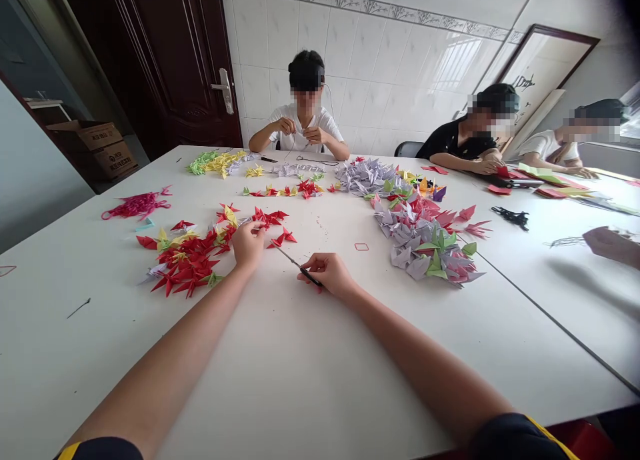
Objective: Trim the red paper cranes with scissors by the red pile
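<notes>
My left hand (249,243) rests on the white table (280,373) with its fingers pinched on the end of a thin thread, at the edge of a pile of red and yellow folded paper cranes (187,257). My right hand (327,273) is closed on a thin dark needle-like tool (295,265) that points up-left toward a red crane (280,237). Both forearms stretch across the bare front of the table.
A heap of lilac, pink and green cranes (425,240) lies to the right. Pink string (135,205) lies at far left, more crane strings (280,180) across the middle. A person (303,123) sits opposite; two others sit at right. A dark door (170,60) stands behind.
</notes>
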A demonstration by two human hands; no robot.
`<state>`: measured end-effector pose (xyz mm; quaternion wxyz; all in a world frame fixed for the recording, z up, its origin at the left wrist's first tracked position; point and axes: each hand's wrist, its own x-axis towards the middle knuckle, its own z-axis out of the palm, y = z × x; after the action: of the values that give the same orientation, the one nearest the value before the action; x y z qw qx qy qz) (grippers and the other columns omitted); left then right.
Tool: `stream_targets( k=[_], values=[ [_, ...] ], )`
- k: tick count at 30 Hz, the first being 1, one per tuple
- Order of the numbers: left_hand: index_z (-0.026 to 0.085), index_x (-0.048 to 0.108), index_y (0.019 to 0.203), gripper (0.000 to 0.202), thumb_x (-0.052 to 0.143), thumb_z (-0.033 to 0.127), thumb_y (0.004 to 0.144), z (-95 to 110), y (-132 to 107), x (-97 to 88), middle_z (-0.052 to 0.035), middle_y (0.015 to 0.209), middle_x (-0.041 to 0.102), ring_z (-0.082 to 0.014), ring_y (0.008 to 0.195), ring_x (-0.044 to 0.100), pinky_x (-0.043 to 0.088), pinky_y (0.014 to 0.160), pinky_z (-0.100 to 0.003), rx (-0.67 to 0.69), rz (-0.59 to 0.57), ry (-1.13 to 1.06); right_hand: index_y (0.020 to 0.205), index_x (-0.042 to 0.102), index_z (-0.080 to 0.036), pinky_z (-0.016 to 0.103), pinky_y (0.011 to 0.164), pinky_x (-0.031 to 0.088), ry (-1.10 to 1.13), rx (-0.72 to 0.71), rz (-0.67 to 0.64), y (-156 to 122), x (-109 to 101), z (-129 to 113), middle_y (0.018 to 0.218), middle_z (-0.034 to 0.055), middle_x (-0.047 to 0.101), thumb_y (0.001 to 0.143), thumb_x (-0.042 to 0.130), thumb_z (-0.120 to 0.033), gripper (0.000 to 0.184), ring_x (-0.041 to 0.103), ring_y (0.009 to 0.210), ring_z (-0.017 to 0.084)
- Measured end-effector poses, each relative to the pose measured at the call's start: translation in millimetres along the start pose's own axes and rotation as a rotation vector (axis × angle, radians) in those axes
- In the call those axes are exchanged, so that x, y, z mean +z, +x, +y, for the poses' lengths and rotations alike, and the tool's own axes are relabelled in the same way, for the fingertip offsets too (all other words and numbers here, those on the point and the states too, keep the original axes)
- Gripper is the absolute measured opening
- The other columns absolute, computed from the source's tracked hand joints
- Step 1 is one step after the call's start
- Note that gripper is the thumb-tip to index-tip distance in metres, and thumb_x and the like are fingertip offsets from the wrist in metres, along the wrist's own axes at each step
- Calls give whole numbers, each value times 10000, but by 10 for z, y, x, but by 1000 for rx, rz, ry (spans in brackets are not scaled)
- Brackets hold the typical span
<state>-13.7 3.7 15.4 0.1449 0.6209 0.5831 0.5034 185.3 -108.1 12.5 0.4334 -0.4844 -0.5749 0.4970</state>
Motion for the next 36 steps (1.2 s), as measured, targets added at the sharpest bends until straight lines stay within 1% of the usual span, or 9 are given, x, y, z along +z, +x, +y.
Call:
stream_targets(
  k=[3, 7, 10, 15, 21, 25, 27, 33, 36],
  values=[
    [199, 708, 899, 186, 588, 311, 811, 38, -36, -3, -52, 1059, 711, -193, 807, 665, 508, 764, -311, 15, 29, -56, 739, 676, -191, 243, 372, 381, -63, 16, 9, 15, -7, 2, 656, 26, 705, 656, 776, -404, 249, 494, 375, 97],
    [186, 698, 810, 308, 516, 425, 876, 57, -48, 1, -66, 971, 712, -190, 821, 659, 507, 781, -300, 68, 32, -88, 713, 661, -199, 239, 383, 370, -85, 35, 58, 23, -4, 10, 618, 2, 688, 661, 780, -391, 232, 483, 356, 87],
    [183, 694, 797, 303, 486, 380, 895, 50, -33, 8, -72, 924, 711, -193, 861, 653, 505, 812, -301, 99, 16, -77, 729, 642, -204, 244, 380, 376, -62, 30, 104, 20, 16, 29, 698, 17, 723, 669, 763, -376, 218, 484, 365, 85],
    [177, 705, 828, 211, 570, 339, 840, 42, -22, 10, -75, 943, 707, -189, 845, 655, 519, 776, -289, 74, 2, -104, 756, 608, -217, 247, 391, 414, -15, 7, 199, 1, 41, 41, 747, 31, 730, 660, 757, -409, 261, 531, 462, 118],
    [207, 701, 1010, 289, 645, 385, 789, 82, -59, -10, -70, 1187, 659, -166, 710, 642, 513, 759, -328, 56, -36, 1, 798, 625, -206, 240, 456, 388, -26, -32, 290, 7, -18, 59, 726, 25, 709, 721, 705, -491, 306, 572, 480, 118],
    [203, 706, 999, 238, 590, 264, 800, 70, -60, 3, -78, 1175, 658, -226, 925, 655, 515, 839, -353, 59, -21, 60, 811, 633, -202, 236, 463, 366, -9, -35, 315, 19, -38, 82, 658, 16, 685, 733, 691, -478, 293, 576, 501, 126],
    [190, 707, 1000, 250, 575, 230, 791, 56, -54, 24, -89, 1172, 649, -227, 962, 654, 536, 827, -341, 65, -77, -8, 810, 631, -199, 238, 466, 365, 8, -51, 321, 21, -39, 89, 643, 12, 674, 734, 689, -457, 275, 575, 498, 127],
    [194, 674, 1150, 389, 598, 273, 778, 69, -77, 71, -101, 1297, 569, -174, 851, 688, 572, 813, -330, 103, -357, -353, 812, 622, -197, 246, 474, 397, 90, -107, 365, 26, -49, 93, 707, 14, 686, 729, 682, -424, 249, 562, 470, 107],
    [189, 717, 1038, 323, 622, 380, 796, 75, -81, 66, -97, 1198, 632, -181, 825, 684, 577, 777, -337, 123, -350, -350, 806, 618, -201, 257, 480, 433, 110, -120, 347, 28, -38, 83, 675, 6, 668, 709, 712, -439, 273, 566, 490, 119]
  ],
)
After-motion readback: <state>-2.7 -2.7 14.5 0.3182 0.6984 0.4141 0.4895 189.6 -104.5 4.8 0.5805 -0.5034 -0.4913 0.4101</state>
